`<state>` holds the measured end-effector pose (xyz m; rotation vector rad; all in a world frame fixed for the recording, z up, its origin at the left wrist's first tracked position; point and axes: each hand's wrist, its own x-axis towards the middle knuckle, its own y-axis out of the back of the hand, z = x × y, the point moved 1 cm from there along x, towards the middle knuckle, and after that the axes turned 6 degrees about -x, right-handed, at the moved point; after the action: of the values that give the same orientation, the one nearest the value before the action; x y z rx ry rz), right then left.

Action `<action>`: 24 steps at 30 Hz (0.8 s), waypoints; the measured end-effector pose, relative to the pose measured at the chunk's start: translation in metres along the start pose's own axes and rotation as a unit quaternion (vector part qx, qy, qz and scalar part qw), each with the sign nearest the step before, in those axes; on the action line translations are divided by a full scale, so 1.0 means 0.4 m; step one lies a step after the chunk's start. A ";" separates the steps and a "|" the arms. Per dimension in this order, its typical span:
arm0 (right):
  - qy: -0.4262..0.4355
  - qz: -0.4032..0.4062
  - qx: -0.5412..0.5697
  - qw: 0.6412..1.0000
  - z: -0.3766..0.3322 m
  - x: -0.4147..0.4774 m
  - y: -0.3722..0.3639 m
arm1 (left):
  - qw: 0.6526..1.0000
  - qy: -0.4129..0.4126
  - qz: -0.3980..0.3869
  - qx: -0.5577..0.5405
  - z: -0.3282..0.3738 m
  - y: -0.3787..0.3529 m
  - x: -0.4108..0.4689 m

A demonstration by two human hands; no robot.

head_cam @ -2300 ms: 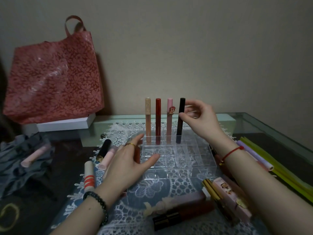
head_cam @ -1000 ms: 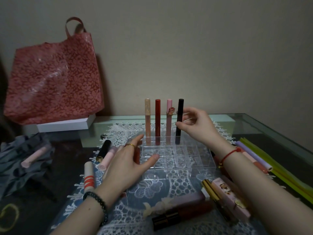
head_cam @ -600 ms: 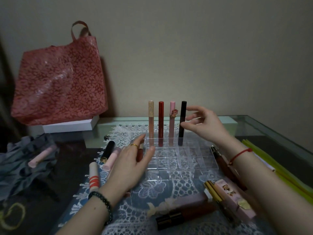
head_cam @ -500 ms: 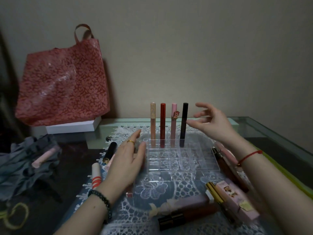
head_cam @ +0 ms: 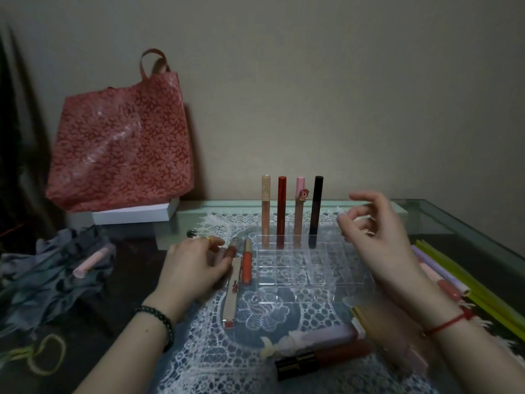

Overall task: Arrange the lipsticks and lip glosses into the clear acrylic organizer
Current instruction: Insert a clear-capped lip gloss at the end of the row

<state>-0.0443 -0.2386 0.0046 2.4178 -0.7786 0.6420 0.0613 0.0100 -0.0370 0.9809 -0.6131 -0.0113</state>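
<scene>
While four tubes (head_cam: pixel 281 207) stand upright in the back row of the organizer (head_cam: pixel 326 268), we judge the task early, most slots bare | right grip (head_cam: pixel 377 240) hovers loose above it, holds nothing | left grip (head_cam: pixel 193 268) rests by loose glosses (head_cam: pixel 246 264) just left, pinch we cannot tell | dark lipstick (head_cam: pixel 321 359) lies on surface (head_cam: pixel 443 223)

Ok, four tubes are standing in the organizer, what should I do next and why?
Probably pinch the orange lip gloss with your left hand: it lies flat just left of the clear acrylic organizer, beside that hand, while your right hand hovers empty. The back-row slot right of the black tube looks free.
</scene>
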 end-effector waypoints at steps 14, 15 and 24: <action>0.075 -0.082 -0.074 0.991 0.023 -0.040 -0.023 | 0.995 -0.049 -0.065 0.058 0.009 -0.041 0.005; 0.076 -0.087 -0.075 0.990 0.023 -0.042 -0.024 | 0.995 -0.050 -0.060 0.064 0.013 -0.040 0.005; 0.079 -0.110 -0.076 0.988 0.016 -0.050 -0.024 | 0.999 0.025 -0.025 -0.018 0.032 -0.020 0.001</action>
<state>-0.0509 -0.2279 -0.0147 2.2413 -0.4695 0.6514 0.0571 -0.0046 -0.0377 0.9595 -0.5398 -0.0423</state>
